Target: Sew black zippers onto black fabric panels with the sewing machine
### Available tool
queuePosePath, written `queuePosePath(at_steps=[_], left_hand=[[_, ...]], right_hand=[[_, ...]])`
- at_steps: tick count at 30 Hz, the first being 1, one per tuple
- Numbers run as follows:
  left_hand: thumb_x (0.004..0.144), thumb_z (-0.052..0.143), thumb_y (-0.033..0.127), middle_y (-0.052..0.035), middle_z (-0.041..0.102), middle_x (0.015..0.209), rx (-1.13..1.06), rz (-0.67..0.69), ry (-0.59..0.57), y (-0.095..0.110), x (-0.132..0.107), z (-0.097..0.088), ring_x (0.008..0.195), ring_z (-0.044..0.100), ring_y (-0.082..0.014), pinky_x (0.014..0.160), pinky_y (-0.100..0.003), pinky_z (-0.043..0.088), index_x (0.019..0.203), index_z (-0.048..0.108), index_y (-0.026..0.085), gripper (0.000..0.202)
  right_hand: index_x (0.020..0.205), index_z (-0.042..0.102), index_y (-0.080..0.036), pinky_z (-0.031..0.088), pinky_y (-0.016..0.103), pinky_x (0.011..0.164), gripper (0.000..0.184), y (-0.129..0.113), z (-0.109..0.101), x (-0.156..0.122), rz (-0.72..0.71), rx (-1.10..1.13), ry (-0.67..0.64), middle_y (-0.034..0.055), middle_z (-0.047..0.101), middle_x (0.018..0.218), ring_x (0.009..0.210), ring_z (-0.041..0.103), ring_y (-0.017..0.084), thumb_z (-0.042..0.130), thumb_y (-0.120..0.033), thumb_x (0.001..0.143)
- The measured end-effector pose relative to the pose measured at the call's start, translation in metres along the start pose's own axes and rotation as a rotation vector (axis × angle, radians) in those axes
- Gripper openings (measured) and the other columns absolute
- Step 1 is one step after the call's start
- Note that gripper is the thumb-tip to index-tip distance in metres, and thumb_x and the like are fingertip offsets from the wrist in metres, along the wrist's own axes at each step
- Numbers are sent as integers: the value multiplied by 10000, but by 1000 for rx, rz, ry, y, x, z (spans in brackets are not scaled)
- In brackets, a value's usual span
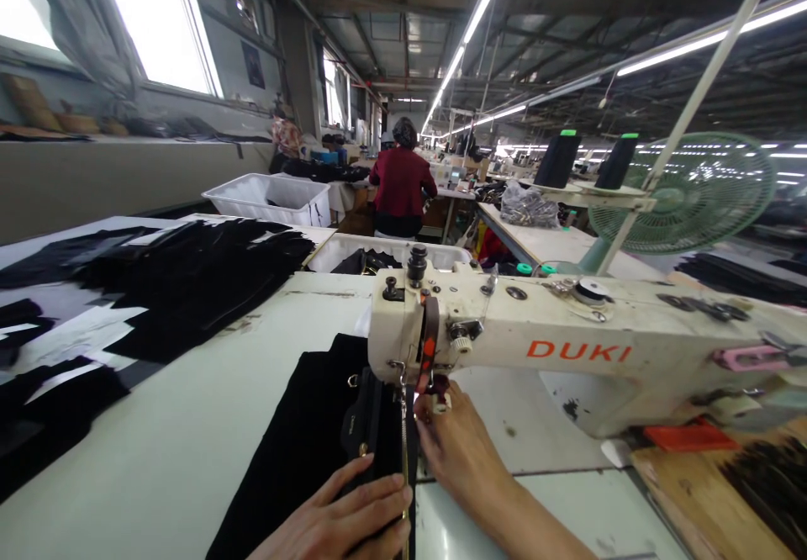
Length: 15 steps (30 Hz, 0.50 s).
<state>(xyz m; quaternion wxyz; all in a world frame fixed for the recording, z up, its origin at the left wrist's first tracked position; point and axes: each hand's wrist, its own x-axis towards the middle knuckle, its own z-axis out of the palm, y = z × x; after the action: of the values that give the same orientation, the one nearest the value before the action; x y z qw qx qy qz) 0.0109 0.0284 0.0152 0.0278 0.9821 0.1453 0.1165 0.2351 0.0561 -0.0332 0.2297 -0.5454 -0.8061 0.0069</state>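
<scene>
A black fabric piece [296, 434] lies on the sewing table, its right part under the head of a white sewing machine [492, 324]. Along it runs a zipper [404, 451] with gold-coloured edging, reaching up to the needle area. A dark tab with small lettering [354, 424] and gold-coloured metal fittings shows just left of the zipper. My left hand [353, 509] rests flat on the fabric and zipper, fingers stretched out. Close by the needle, my right hand [463, 451] has its fingers curled in at the fabric's right edge; the fingertips are partly hidden by the machine.
Black cut pieces [189, 274] are heaped on the table at left. White bins [271, 194] stand beyond the table. A person in a dark red top [403, 180] sits ahead, back turned. At right are thread cones [558, 161], a green fan [687, 194] and a red object [690, 435].
</scene>
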Motion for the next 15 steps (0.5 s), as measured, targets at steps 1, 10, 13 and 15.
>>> queuePosePath(at_steps=[1,10,13,15], left_hand=[[1029,539,231,-36,623,1351,3,3,17,2,0,-2,1289,542,-159,1170,-325,277,1308,590,190,286],[1042,488,202,-66,645,1317,-27,53,138,-2,-9,17,1290,541,-172,1177,-340,288,1341,543,169,306],[997,583,249,-74,618,1353,-61,12,77,5,-9,8,1286,547,-199,1155,-368,340,1341,536,169,356],[937,677,334,-83,616,1353,-58,-33,94,15,-8,-5,1276,556,-223,1136,-384,374,1335,539,170,451]], right_hand=[[1002,615,-202,480,389,873,230,-1,1,2,-7,-2,0,101,643,1101,1012,595,259,560,-69,822],[875,626,-171,456,333,741,92,-8,10,9,131,-99,42,84,647,847,832,608,247,545,-127,868],[865,646,-181,458,307,719,142,-10,8,18,149,-110,39,92,660,893,849,619,241,524,-110,885],[882,657,-188,461,300,731,166,-13,7,20,152,-119,38,92,666,927,871,623,238,514,-106,899]])
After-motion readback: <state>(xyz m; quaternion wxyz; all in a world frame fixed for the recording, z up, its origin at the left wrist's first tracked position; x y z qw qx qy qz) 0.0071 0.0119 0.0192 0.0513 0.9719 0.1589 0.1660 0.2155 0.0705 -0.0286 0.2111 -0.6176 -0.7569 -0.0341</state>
